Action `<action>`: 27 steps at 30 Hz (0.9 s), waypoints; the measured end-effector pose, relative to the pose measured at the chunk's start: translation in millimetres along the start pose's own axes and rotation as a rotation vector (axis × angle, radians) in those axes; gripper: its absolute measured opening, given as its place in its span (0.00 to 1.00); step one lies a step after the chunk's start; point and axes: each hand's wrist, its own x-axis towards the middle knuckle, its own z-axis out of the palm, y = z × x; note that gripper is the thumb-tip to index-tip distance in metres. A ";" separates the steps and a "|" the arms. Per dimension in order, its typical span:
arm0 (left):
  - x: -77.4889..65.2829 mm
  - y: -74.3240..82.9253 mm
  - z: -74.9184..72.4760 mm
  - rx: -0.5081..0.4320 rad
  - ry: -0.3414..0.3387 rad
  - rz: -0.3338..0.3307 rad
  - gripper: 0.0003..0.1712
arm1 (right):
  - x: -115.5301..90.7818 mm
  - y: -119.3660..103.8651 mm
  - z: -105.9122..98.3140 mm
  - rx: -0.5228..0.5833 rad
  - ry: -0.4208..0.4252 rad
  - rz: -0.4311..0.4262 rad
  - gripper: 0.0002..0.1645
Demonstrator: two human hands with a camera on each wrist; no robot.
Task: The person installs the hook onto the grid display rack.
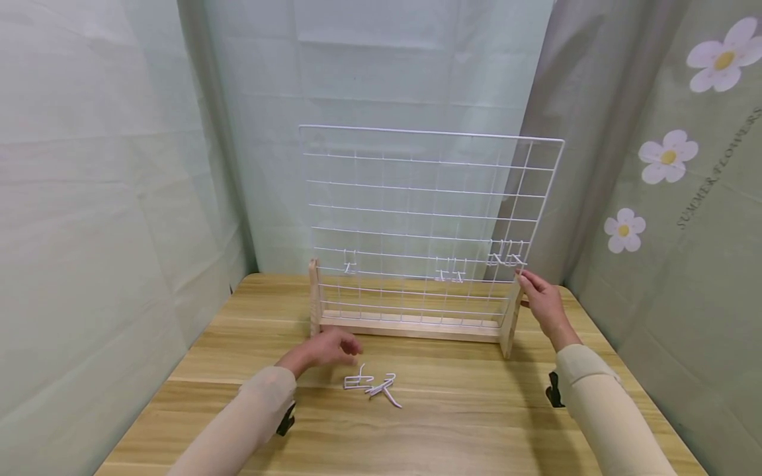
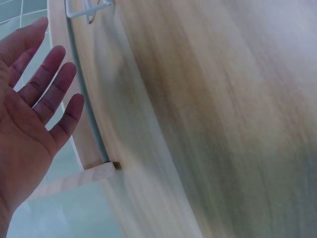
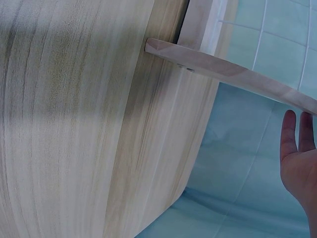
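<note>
A white wire grid rack (image 1: 411, 225) stands upright in a wooden base (image 1: 411, 326) with two side posts. My right hand (image 1: 544, 304) holds the upper end of its right post (image 1: 510, 317); in the right wrist view two fairly straight fingers (image 3: 289, 134) meet that post's outer face. Over the tabletop, in front of the left post (image 1: 315, 297), my left hand (image 1: 327, 348) hovers with relaxed, spread fingers and nothing in them. Loose white wire hooks (image 1: 383, 389) lie on the table just right of and below it.
Several white hooks hang on the grid: one at left (image 1: 349, 263), a pair near the middle (image 1: 449, 271), more at right (image 1: 506, 254). The wood-grain table (image 1: 452, 423) has pale curtains (image 1: 381, 66) around it, flower-printed at right.
</note>
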 end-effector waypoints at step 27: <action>-6.5 -7.9 15.2 0.022 -0.054 0.048 0.10 | -0.6 -1.1 -1.8 0.008 -0.014 0.000 0.34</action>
